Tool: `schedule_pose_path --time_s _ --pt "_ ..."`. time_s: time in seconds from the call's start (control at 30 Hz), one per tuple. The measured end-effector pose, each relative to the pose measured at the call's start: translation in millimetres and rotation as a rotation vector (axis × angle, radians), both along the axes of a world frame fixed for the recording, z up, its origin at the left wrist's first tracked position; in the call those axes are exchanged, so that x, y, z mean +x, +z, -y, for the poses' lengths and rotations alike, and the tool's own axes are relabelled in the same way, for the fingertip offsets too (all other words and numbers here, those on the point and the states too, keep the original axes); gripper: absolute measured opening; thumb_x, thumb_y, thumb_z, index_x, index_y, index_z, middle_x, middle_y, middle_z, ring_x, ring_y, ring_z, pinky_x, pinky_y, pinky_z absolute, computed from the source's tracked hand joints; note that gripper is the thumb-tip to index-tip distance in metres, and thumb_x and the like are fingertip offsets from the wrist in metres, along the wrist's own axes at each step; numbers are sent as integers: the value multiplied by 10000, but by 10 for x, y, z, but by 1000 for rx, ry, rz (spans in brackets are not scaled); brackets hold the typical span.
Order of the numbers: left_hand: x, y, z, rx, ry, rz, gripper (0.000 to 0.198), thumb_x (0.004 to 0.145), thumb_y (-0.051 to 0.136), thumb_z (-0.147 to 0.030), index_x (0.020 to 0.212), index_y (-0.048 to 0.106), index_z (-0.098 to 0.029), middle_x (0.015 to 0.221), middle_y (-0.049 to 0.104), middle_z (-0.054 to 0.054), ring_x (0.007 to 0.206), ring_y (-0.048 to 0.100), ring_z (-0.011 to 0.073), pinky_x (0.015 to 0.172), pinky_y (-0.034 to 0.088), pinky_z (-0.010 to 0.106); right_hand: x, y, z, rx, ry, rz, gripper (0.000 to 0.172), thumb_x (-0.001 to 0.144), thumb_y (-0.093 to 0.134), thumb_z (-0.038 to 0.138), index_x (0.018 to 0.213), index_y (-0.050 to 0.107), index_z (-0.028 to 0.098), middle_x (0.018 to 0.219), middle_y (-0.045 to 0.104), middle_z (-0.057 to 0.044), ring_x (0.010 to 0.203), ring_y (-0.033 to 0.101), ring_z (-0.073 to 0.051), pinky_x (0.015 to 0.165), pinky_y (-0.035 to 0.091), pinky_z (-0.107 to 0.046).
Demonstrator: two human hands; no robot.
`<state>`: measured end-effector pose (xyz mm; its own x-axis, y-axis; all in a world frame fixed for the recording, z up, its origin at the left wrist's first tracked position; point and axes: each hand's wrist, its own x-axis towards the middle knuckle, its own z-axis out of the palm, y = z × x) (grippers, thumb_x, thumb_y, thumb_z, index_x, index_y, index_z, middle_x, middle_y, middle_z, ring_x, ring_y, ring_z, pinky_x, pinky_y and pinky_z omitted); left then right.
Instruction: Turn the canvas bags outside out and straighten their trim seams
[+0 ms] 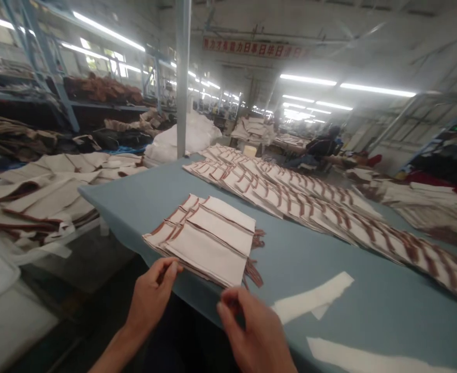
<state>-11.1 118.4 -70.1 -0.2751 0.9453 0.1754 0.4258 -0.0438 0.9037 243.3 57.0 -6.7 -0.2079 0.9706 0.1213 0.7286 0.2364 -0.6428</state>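
Observation:
A stack of cream fabric panels (216,241) with brown trim lies at the near edge of the blue-green table. Brown straps (253,272) stick out from its right side. My left hand (154,292) is closed, thumb and fingers pinched at the near left edge of the stack. At the near right corner is my right hand (253,329), its fingers curled and thumb drawn toward the forefinger. Whatever may be between those fingertips is too small and blurred to make out.
Long overlapping rows of similar panels (290,199) cover the table's far side. White strips (315,298) lie to the right on the blue-green table (135,199). Cream pieces (57,191) are heaped at left. A metal post (182,77) rises behind the table; a person (323,145) sits beyond.

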Motion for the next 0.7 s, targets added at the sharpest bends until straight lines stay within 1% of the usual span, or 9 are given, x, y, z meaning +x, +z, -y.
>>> schedule_pose_path --time_s 0.07,0.13,0.17,0.23,0.33,0.47,0.57,0.63,0.7 --pt "1 33 -43 24 31 -13 503 1002 604 -688 1031 827 -237 993 926 91 931 880 324 858 683 384 -90 90 -533 124 -82 191 153 1133 687 306 1245 781 257 1181 866 -94 1077 831 -286 949 631 -381" --pt "-38 28 -39 31 59 -14 511 1008 583 -687 1027 822 -236 975 923 90 910 878 321 822 680 379 -185 126 -1007 149 -102 252 276 1092 723 276 1360 746 212 1369 834 -170 1255 789 -350 1014 611 -428" --pt "-67 13 -17 29 68 -11 519 1009 574 -689 1027 823 -234 967 924 92 904 881 321 813 683 379 -226 116 -1195 150 -94 276 300 1074 741 250 1369 736 195 1386 825 -189 1285 771 -360 1034 597 -436" --pt "-129 -28 61 20 78 -7 532 1011 567 -694 1021 830 -231 950 928 94 891 892 321 795 694 377 -278 52 -1455 140 -68 322 207 1052 731 180 1257 750 199 1300 838 -176 1227 769 -340 1012 579 -418" --pt "-203 -81 204 12 65 -16 527 1020 575 -687 981 843 -236 894 925 78 806 890 304 728 697 359 -268 -60 -1608 142 -25 357 95 1053 694 136 1056 739 220 1163 845 -120 1119 776 -288 947 556 -365" --pt "-226 -82 275 60 28 -61 465 1061 579 -613 938 839 -248 848 917 47 706 867 273 633 668 322 -139 -44 -1645 180 -29 354 200 1150 566 206 1032 727 217 995 846 -44 937 797 -226 799 550 -298" --pt "-183 -26 246 151 -28 -116 401 1106 569 -516 970 837 -250 888 923 46 792 893 271 697 689 312 -36 129 -1670 251 -42 378 286 1203 483 246 1087 742 211 985 854 -37 901 805 -214 774 546 -287" --pt "-112 50 234 234 -87 -173 373 1138 558 -448 1013 844 -244 939 920 61 868 891 272 798 709 334 1 303 -1693 328 -25 421 286 1209 493 251 1126 765 221 1084 872 -62 981 806 -227 803 526 -297" --pt "14 165 236 327 -197 -248 354 1161 543 -380 1073 857 -243 1013 918 70 965 882 272 936 715 370 -7 503 -1727 411 12 485 279 1215 516 264 1152 786 231 1171 871 -95 1073 790 -248 816 488 -310"
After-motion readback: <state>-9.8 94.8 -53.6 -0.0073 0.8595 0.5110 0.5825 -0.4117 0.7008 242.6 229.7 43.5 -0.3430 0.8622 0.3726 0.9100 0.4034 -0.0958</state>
